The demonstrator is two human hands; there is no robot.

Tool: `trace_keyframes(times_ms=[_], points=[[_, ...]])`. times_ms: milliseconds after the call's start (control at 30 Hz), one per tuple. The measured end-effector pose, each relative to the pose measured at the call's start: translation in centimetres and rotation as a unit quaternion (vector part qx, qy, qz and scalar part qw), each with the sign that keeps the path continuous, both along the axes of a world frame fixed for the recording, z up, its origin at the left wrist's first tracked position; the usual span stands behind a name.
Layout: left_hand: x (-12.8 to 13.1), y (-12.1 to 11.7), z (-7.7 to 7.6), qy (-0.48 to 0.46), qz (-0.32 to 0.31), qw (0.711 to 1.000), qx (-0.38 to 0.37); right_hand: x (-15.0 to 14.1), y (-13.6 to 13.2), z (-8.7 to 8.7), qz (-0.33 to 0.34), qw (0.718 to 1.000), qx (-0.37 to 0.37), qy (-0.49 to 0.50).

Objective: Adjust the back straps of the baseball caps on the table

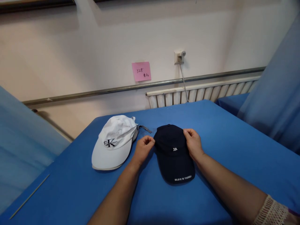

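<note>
A dark navy baseball cap (172, 156) lies on the blue table (217, 150), its brim pointing toward me. Small white letters mark its front, and a line of white text runs along the brim edge. My left hand (143, 148) pinches the left side of the crown between thumb and fingers. On the opposite side, my right hand (194, 143) grips the crown's edge, thumb on top. Left of these sits a white baseball cap (114, 140) with black letters, its grey strap trailing to the right; neither hand touches it.
A thin stick (29, 197) lies near the table's left edge. Behind the table are a radiator (173, 97), a metal rail (105, 91), a plugged-in socket (179, 57) and a pink note (141, 71). Blue curtains (276, 84) hang at both sides.
</note>
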State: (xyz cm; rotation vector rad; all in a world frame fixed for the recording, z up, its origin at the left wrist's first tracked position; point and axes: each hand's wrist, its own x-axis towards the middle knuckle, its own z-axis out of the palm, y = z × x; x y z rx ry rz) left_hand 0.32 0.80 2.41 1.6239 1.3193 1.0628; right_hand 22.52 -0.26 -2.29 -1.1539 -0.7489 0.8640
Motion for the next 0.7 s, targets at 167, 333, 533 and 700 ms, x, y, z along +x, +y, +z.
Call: trace_keyframes(times_ms=[167, 333, 533, 700], points=[[0.4, -0.2, -1.2, 0.039, 0.007, 0.999, 0.027, 0.0, 0.0, 0.0, 0.002, 1.0, 0.018, -0.008], [0.9, -2.0, -0.6, 0.11, -0.002, 0.981, 0.159, 0.4, 0.4, -0.2, -0.023, 0.999, 0.032, -0.023], [3.0, -3.9, -0.5, 0.272, -0.124, 0.91, 0.287, 0.4, 0.5, -0.7, -0.038, 0.997, 0.044, -0.058], [4.1, -3.7, -1.1, 0.296, -0.096, 0.89, 0.334, 0.5, 1.0, -0.9, -0.038, 0.996, 0.044, -0.071]])
